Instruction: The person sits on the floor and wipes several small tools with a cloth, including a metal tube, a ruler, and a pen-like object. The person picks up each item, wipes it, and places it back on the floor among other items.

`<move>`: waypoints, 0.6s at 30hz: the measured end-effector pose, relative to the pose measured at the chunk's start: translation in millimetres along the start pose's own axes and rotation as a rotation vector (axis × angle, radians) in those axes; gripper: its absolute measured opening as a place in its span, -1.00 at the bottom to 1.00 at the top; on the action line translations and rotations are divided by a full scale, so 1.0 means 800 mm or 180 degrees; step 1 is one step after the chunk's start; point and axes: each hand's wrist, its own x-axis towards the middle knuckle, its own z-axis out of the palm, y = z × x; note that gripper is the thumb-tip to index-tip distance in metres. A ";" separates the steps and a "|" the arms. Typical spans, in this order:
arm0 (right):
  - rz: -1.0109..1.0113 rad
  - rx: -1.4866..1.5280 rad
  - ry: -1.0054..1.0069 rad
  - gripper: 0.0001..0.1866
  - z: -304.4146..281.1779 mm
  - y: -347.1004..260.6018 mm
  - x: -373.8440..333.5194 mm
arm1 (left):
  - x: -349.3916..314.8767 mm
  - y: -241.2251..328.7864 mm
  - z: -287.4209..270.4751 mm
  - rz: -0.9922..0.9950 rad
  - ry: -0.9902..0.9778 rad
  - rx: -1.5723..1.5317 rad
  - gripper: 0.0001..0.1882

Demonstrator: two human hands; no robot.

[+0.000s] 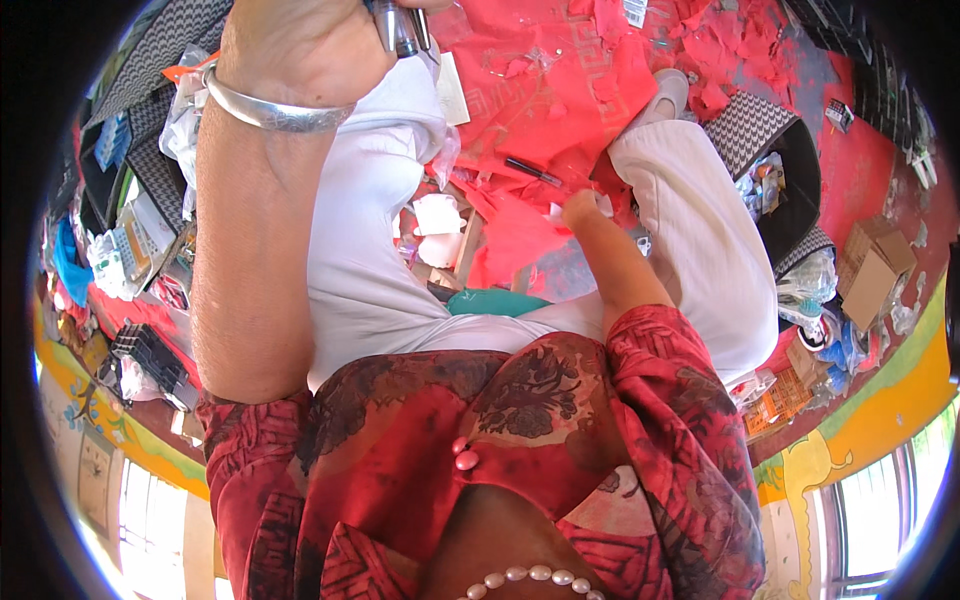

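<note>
At the top left my left hand [310, 45] is raised close to the view, its fingers closed around several pens [404, 30] with silvery cone-shaped tips. The upper ends of the pens are cut off by the frame edge. Lower down, between my knees, my right hand [583, 208] reaches to a torn red sheet [540, 95] on the floor. Its fingers are drawn together, and small whitish bits show beside them. What they hold is too small to make out. A dark pen [533, 171] lies on the red sheet just beyond this hand.
A patterned bin [760, 135] with small packaged things stands right of my knee. Farther right sits an open cardboard box [875, 270]. Patterned boxes [150, 130] and plastic bags crowd the left. Below me is a green seat [495, 302], beside a box [465, 245] with white items.
</note>
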 end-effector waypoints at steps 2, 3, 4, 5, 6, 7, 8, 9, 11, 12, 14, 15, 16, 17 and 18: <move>0.0000 0.0024 -0.0368 -0.67 0.000 0.003 0.003 | 0.000 0.000 0.001 0.0012 -0.0207 0.0168 -0.77; -0.0288 0.0239 -0.0563 -0.66 -0.004 0.006 0.010 | -0.001 -0.001 0.001 -0.0005 -0.0208 0.0204 -0.77; -0.0620 0.0560 -0.0610 -0.66 -0.010 0.007 0.022 | -0.001 -0.001 0.002 -0.0016 -0.0211 0.0234 -0.78; -0.0740 0.0787 -0.0586 -0.65 -0.019 0.008 0.035 | -0.002 -0.002 0.002 0.0005 -0.0184 0.0243 -0.77; -0.0525 0.1248 -0.0483 -0.68 -0.026 0.005 0.046 | -0.002 -0.002 0.002 0.0028 -0.0156 0.0256 -0.77; -0.0076 0.1649 -0.0159 -0.72 -0.035 0.003 0.057 | -0.003 -0.002 0.003 0.0052 -0.0129 0.0274 -0.76; 0.0082 0.1272 0.0302 -0.73 -0.040 -0.002 0.064 | -0.004 -0.001 0.003 0.0006 -0.0075 0.0162 -0.75; 0.0251 0.0929 0.0877 -0.74 -0.043 -0.010 0.067 | -0.004 -0.001 0.003 -0.0033 -0.0015 0.0056 -0.74; 0.0377 0.0161 0.1902 -0.81 -0.051 -0.025 0.071 | -0.004 0.001 0.004 0.0012 -0.0043 0.0107 -0.73; 0.0270 0.0344 0.1584 -0.75 -0.054 -0.031 0.070 | -0.004 0.001 0.004 0.0084 -0.0133 0.0266 -0.72; 0.0087 0.0757 0.0972 -0.48 -0.060 -0.041 0.065 | -0.001 -0.001 0.005 0.0197 -0.0238 0.0422 -0.72; 0.0025 0.0771 0.0894 -0.42 -0.061 -0.042 0.060 | 0.000 -0.003 0.006 0.0233 -0.0255 0.0414 -0.72; 0.0050 0.0829 0.0845 -0.36 -0.063 -0.043 0.056 | -0.001 -0.003 0.005 0.0170 -0.0202 0.0333 -0.72; -0.0027 0.0857 0.0774 -0.42 -0.065 -0.041 0.052 | -0.003 -0.004 0.006 0.0108 -0.0147 0.0251 -0.72; -0.0048 0.0880 0.0700 -0.48 -0.065 -0.039 0.048 | -0.002 -0.005 0.006 0.0182 -0.0110 0.0275 -0.72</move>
